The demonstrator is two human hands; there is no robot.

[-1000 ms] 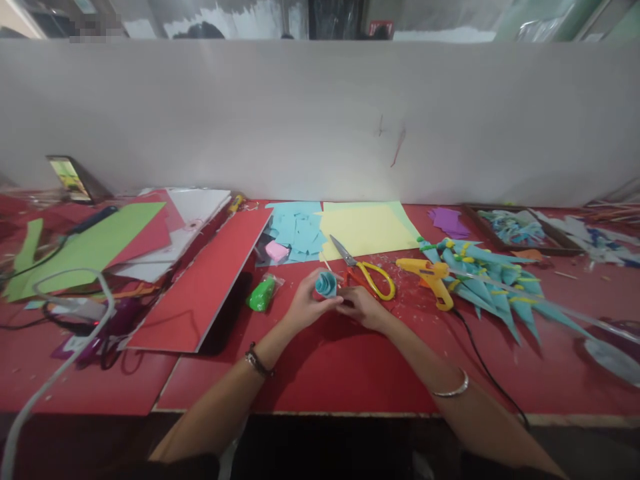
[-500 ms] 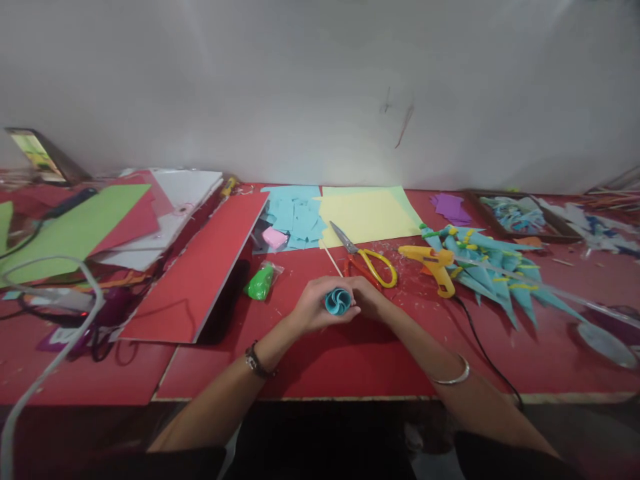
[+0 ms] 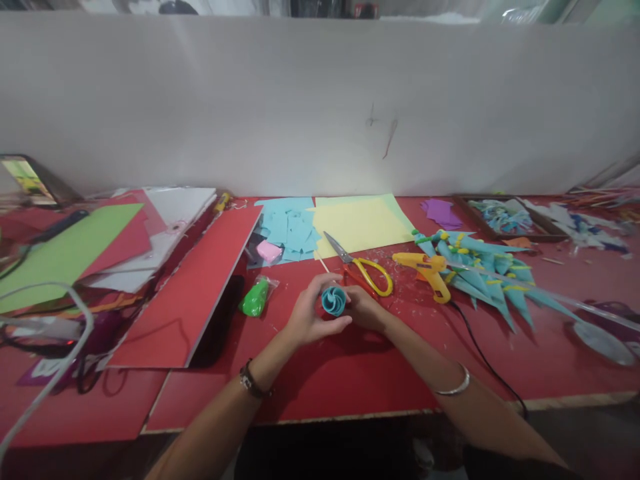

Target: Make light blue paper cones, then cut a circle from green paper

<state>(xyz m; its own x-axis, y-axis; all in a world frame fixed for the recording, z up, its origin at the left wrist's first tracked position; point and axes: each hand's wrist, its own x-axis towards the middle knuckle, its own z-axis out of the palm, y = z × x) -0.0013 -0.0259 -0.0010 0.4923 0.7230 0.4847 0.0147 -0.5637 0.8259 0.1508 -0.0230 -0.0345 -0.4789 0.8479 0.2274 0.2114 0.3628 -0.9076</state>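
Observation:
A rolled piece of blue paper (image 3: 333, 302), its swirled end facing me, is between my hands above the red table. My left hand (image 3: 307, 319) curls loosely round its left side, fingers over the top and thumb stretched below it. From the right, my right hand (image 3: 366, 308) grips the roll, with its fingertips partly hidden behind it. Just beyond the hands lie scissors (image 3: 356, 260) with yellow and red handles. A thin stick (image 3: 323, 263) shows behind my left fingers.
A yellow glue gun (image 3: 425, 270) lies right, beside a blue paper-cone piece (image 3: 480, 267). Blue paper pieces (image 3: 295, 230) and a yellow sheet (image 3: 365, 223) are at the back. Left are a green packet (image 3: 257, 298) and a tilted red board (image 3: 195, 293).
My left hand has loosened round the roll, its thumb now farther from the paper. The roll's swirl looks slightly turned. The head view has tilted up, showing the top of the white partition.

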